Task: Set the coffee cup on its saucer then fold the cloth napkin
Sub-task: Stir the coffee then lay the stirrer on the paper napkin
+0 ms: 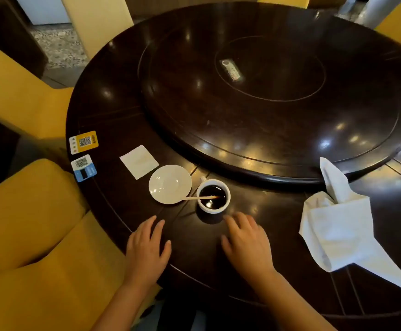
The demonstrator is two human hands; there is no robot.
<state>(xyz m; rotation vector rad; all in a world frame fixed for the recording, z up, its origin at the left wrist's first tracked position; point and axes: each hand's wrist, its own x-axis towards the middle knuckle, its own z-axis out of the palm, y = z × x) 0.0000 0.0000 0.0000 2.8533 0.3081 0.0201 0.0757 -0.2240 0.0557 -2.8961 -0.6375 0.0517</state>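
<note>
The coffee cup [213,196] stands just ahead of the right hand [247,242] (empty, flat, like the left hand [146,249]), saucer [170,184] leftward.

white cup [213,196], white saucer [170,184], white napkin [342,225], dark table [278,211].

QR stickers [83,156] unreadable, forearms cut off below

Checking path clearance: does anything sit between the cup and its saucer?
Only the wooden stir stick: it rests in the coffee cup and reaches over the rim of the saucer. Otherwise nothing visible.
</note>
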